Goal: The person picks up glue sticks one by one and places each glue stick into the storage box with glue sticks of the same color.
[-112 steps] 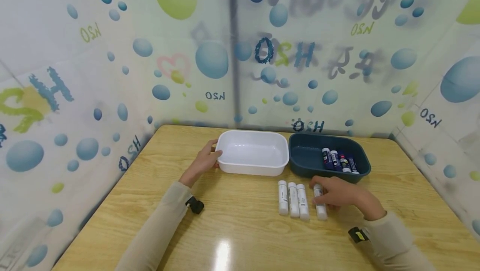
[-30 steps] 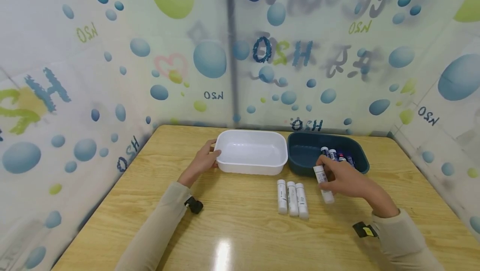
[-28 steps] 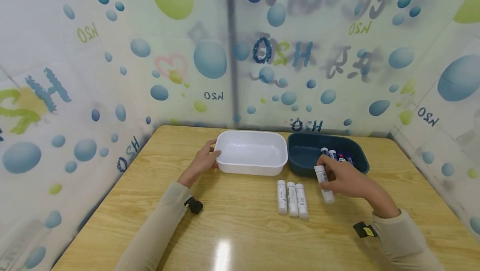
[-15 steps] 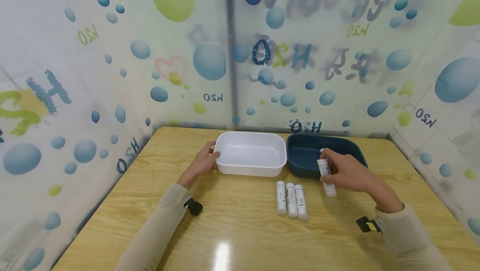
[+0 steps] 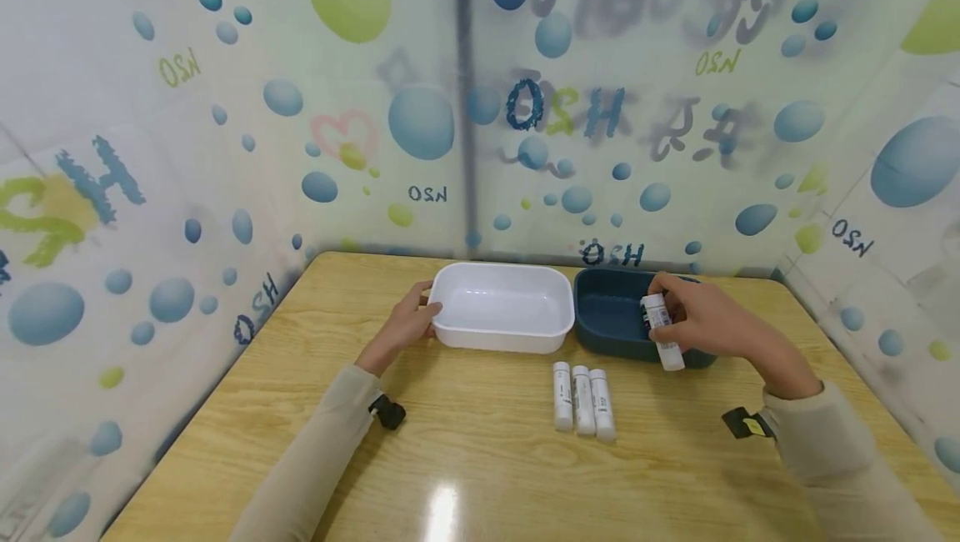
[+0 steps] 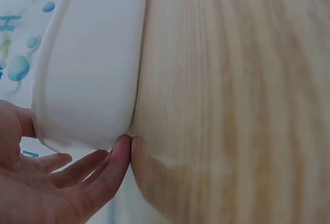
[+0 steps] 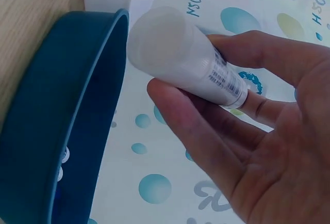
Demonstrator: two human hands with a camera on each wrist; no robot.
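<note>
My right hand (image 5: pixel 708 315) pinches a white capped tube (image 5: pixel 663 340) between thumb and fingers, tilted above the front rim of the dark blue tray (image 5: pixel 607 333). Its barcode label (image 7: pixel 227 79) and broad pale end (image 7: pixel 157 38) show in the right wrist view. My left hand (image 5: pixel 405 323) holds the left end of the white tray (image 5: pixel 502 340), thumb at the rim; in the left wrist view its fingertips (image 6: pixel 122 149) touch the tray's end. Three more white tubes (image 5: pixel 583 400) lie side by side on the table. Dark tubes inside the blue tray are mostly hidden by my right hand.
Both trays stand side by side near the back of the wooden table (image 5: pixel 450 434), against a patterned curtain (image 5: pixel 360 142). White ends (image 7: pixel 64 155) of tubes inside the blue tray peek out in the right wrist view.
My right hand has picked up the rightmost white tube from the table and carried it up and back to the blue tray. The left hand stays at the white tray.
</note>
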